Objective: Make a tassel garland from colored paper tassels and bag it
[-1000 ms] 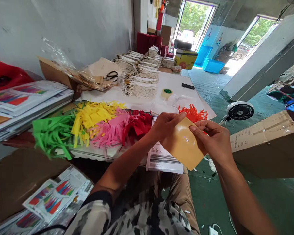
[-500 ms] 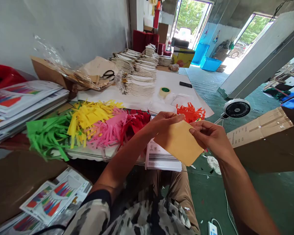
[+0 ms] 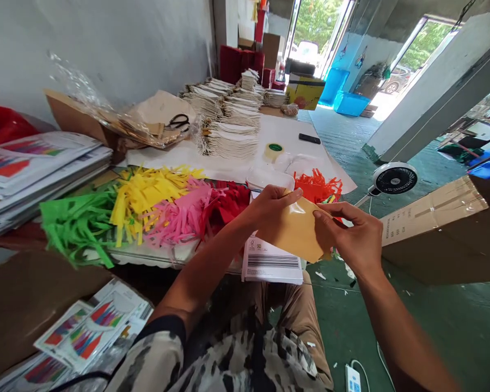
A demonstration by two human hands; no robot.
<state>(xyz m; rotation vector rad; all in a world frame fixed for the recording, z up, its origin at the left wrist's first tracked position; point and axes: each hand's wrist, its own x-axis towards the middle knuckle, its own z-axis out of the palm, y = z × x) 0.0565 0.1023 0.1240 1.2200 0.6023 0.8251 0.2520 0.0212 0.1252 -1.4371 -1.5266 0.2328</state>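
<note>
Head view, person seated at the near edge of a long work table [image 3: 245, 170].

Held item: tan paper envelope in a glossy clear sleeve [image 3: 296, 231], flat, tilted, raised above the person's lap just off the table's near edge. Left hand [image 3: 269, 209]: thumb on the upper edge, fingers curled behind, pinching the envelope's top left. Right hand [image 3: 353, 237]: index finger and thumb closed on the right side of the envelope, remaining fingers folded behind it.

Directly below the envelope: white printed sheet with barcode [image 3: 271, 261], overhanging the near edge.

Along the near edge, left to right: green paper tassels [image 3: 75, 228], yellow paper tassels [image 3: 147, 193], pink paper tassels [image 3: 179, 215], red paper tassels [image 3: 228, 201]. Orange paper tassels [image 3: 318, 185] lie just beyond the hands.

Mid-table: roll of tape [image 3: 274, 151], black phone [image 3: 309, 139], stacks of tagged cards [image 3: 231, 122].

Far left edge: pile of printed sheets [image 3: 36, 163], scissors [image 3: 178, 121] on brown paper.

Floor, right: small white fan [image 3: 394, 178], cardboard box [image 3: 441, 234].
</note>
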